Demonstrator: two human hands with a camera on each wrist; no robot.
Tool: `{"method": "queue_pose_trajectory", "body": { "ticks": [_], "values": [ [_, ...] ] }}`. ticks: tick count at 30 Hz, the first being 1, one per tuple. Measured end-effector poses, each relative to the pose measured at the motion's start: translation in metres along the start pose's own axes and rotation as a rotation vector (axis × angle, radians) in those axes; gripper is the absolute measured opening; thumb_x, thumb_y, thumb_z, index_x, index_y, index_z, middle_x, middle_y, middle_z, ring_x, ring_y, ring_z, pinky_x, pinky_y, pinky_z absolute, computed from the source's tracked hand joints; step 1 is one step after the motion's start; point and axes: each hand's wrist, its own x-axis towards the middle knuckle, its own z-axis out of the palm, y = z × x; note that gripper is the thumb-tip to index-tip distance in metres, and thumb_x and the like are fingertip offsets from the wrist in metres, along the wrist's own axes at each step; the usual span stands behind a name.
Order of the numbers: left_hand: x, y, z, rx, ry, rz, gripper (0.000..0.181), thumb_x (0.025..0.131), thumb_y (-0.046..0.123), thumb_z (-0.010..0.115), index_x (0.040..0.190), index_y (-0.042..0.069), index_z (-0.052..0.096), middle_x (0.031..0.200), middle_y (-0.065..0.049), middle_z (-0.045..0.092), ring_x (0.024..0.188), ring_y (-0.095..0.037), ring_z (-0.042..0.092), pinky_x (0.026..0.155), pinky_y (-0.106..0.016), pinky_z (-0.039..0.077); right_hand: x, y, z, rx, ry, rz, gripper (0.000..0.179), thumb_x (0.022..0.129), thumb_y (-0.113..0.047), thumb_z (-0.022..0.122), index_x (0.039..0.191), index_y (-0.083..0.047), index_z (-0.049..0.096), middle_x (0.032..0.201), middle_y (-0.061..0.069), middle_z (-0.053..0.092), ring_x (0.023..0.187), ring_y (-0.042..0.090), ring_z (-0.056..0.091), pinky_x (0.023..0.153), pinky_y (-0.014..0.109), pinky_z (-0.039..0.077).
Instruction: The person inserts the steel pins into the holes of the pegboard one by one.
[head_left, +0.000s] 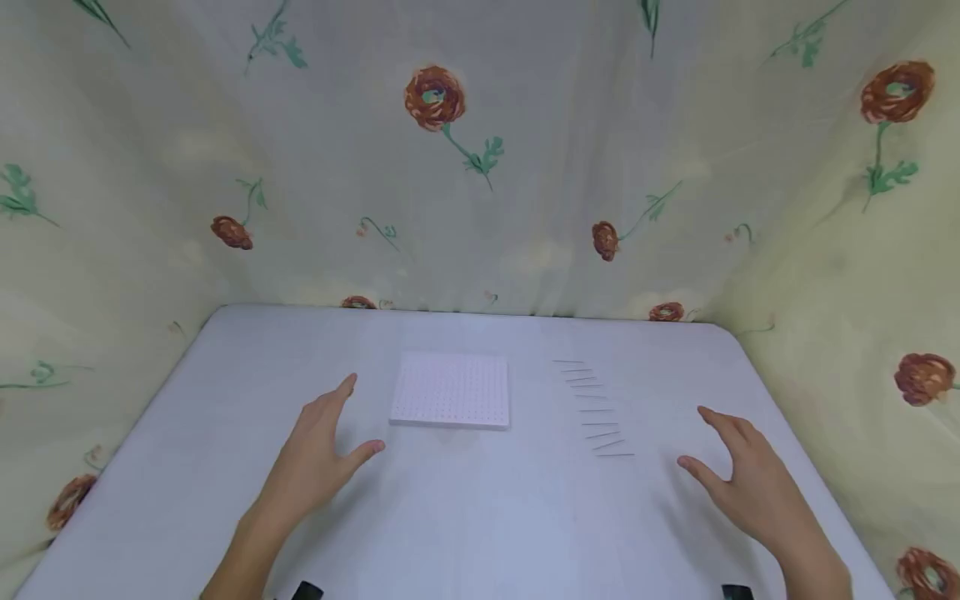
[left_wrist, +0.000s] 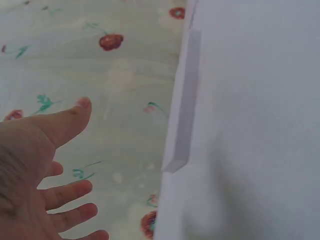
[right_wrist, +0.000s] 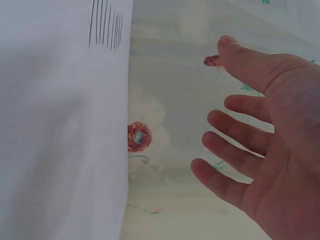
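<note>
A white pegboard with rows of small holes (head_left: 450, 390) lies flat on the white table, left of centre in the head view. To its right, several thin dark pins (head_left: 596, 410) lie loose in a slanting column; the right wrist view shows these pins (right_wrist: 106, 25) too. My left hand (head_left: 318, 458) hovers over the table to the left of the board, thumb spread from the fingers, holding nothing. On the far side of the pins, my right hand (head_left: 757, 479) is likewise raised and spread, with nothing in its grasp.
The white tabletop (head_left: 480, 517) has rounded far corners. Flower-printed curtain cloth (head_left: 525, 167) hangs behind it and along both sides. Black pieces of the wrist gear (head_left: 307, 591) show at the bottom edge of the head view.
</note>
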Motion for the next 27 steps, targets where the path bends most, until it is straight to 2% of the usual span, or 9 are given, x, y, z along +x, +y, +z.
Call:
{"method": "queue_pose_trajectory", "body": {
  "ticks": [3,7,10,14,17,21,24,27],
  "values": [
    [0.012,-0.001,0.007,-0.09,-0.008,-0.052,0.095,0.085,0.029,0.084,0.16,0.01,0.029,0.148,-0.017,0.055,0.138,-0.042,0.047,0.108,-0.062,0.045,0.007,0.002,0.001,0.006,0.01,0.003,0.065,0.087,-0.024,0.081,0.141,0.0,0.053,0.127,0.022,0.06,0.117,0.045,0.056,0.091,0.063,0.046],
    [0.029,-0.001,0.016,-0.162,-0.003,-0.131,0.089,0.085,0.025,0.084,0.158,0.01,0.035,0.138,-0.015,0.064,0.125,-0.037,0.058,0.098,-0.054,0.054,0.013,0.009,0.004,0.005,0.011,0.013,0.056,0.088,-0.021,0.08,0.135,-0.001,0.058,0.119,0.019,0.064,0.106,0.042,0.064,0.086,0.058,0.053],
    [0.039,-0.002,0.02,-0.214,-0.014,-0.205,0.084,0.086,0.024,0.083,0.156,0.012,0.038,0.132,-0.013,0.067,0.115,-0.032,0.063,0.089,-0.045,0.058,0.017,0.013,0.008,0.006,-0.015,0.03,0.052,0.088,-0.02,0.08,0.132,-0.001,0.061,0.114,0.017,0.067,0.101,0.037,0.067,0.082,0.051,0.059],
    [0.049,-0.008,0.027,-0.276,-0.037,-0.247,0.079,0.086,0.024,0.083,0.154,0.013,0.043,0.123,-0.012,0.069,0.103,-0.027,0.065,0.08,-0.035,0.057,0.02,0.017,0.013,0.011,-0.081,0.059,0.045,0.088,-0.018,0.08,0.126,0.001,0.065,0.102,0.011,0.07,0.094,0.027,0.066,0.074,0.037,0.061],
    [0.053,-0.014,0.036,-0.312,-0.062,-0.26,0.078,0.086,0.024,0.083,0.152,0.013,0.044,0.123,-0.013,0.069,0.098,-0.025,0.065,0.075,-0.031,0.055,0.022,0.02,0.018,0.022,-0.118,0.062,0.037,0.088,-0.016,0.079,0.12,0.0,0.069,0.093,0.004,0.07,0.085,0.018,0.065,0.07,0.03,0.059],
    [0.054,-0.021,0.047,-0.337,-0.081,-0.31,0.078,0.086,0.025,0.083,0.153,0.013,0.044,0.133,-0.015,0.063,0.096,-0.024,0.064,0.073,-0.026,0.049,0.024,0.025,0.028,0.03,-0.167,0.056,0.026,0.088,-0.012,0.078,0.111,-0.004,0.072,0.086,-0.004,0.071,0.077,0.005,0.062,0.069,0.024,0.056],
    [0.052,-0.024,0.053,-0.353,-0.076,-0.345,0.079,0.086,0.023,0.083,0.153,0.012,0.044,0.135,-0.017,0.062,0.092,-0.023,0.062,0.072,-0.025,0.046,0.025,0.029,0.036,0.034,-0.219,0.064,0.019,0.089,-0.012,0.077,0.107,-0.008,0.074,0.086,-0.005,0.071,0.078,0.004,0.061,0.07,0.024,0.055],
    [0.05,-0.024,0.057,-0.382,-0.07,-0.367,0.077,0.085,0.021,0.083,0.151,0.01,0.046,0.131,-0.017,0.064,0.089,-0.023,0.059,0.073,-0.026,0.045,0.027,0.031,0.042,0.035,-0.265,0.075,0.014,0.09,-0.014,0.076,0.104,-0.01,0.074,0.086,-0.005,0.071,0.079,0.008,0.062,0.07,0.026,0.053]
  ]
}}
